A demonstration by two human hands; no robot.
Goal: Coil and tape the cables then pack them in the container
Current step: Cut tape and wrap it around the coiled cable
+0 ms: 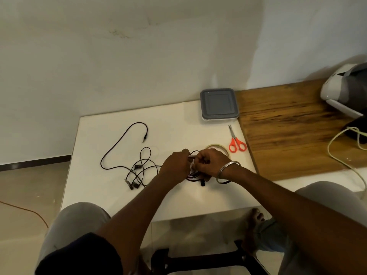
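My left hand [175, 165] and my right hand [208, 161] meet over the middle of the white table [123, 197], both gripping a coiled dark cable [195, 176] whose loops hang below my fingers. A metal plug end shows between the hands. A loose black audio cable [119, 145] curves across the table's left part. A tangle of black earphones [139, 171] lies just left of my left hand. The roll of clear tape [218, 148] sits right behind my right hand. A closed grey-lidded container [219, 103] stands at the table's back right corner.
Orange-handled scissors [236, 141] lie between the tape and the container. A wooden desk [294, 124] adjoins the table on the right, with a white device [345, 90] and a pale cable [341, 155] on it. My knees and a dark stool are below the table's front edge.
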